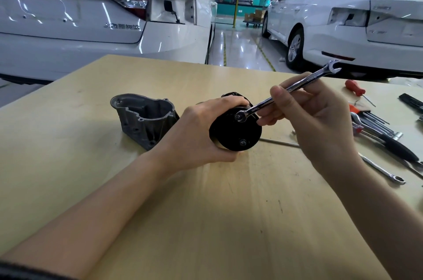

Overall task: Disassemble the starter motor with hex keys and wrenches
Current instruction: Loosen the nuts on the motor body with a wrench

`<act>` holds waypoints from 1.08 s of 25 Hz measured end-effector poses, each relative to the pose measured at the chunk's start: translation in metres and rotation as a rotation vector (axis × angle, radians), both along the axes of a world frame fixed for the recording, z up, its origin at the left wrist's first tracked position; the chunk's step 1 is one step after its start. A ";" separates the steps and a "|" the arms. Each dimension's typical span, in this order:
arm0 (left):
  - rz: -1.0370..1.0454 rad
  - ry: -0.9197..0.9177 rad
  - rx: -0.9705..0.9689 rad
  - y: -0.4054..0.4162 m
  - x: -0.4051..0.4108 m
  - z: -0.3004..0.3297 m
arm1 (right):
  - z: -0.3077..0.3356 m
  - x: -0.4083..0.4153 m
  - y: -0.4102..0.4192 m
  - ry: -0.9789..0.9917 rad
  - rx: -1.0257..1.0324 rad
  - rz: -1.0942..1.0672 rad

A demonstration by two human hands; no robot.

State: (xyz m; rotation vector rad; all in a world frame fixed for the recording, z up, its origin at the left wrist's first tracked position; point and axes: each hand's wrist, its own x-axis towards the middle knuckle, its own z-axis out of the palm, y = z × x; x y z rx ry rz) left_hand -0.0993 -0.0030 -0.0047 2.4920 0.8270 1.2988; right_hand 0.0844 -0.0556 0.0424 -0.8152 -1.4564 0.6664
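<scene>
Wrench on the top nut!
Left hand grips the black motor on the surface; right hand pinches the wrench, ring end seated on the nut.

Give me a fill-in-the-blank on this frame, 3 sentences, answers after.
1. The left hand grips the black ____.
2. The right hand holds a wrench whose ring end sits on the ____ of the two bolts on the motor's end face.
3. The grey metal housing stands on the table to the ____ of the motor.

Missing words: motor; upper; left
</scene>
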 end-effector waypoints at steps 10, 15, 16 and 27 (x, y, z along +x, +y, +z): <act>0.007 0.006 -0.028 -0.002 0.000 0.003 | -0.005 -0.003 -0.001 -0.054 0.076 -0.039; 0.014 -0.021 -0.045 -0.004 0.001 0.002 | -0.003 0.003 0.000 0.048 0.063 -0.029; 0.021 -0.041 -0.044 -0.004 0.001 0.003 | -0.001 0.007 0.001 0.105 0.047 -0.030; 0.150 -0.481 -0.167 -0.005 -0.001 0.020 | -0.007 0.004 0.003 0.182 -0.163 0.140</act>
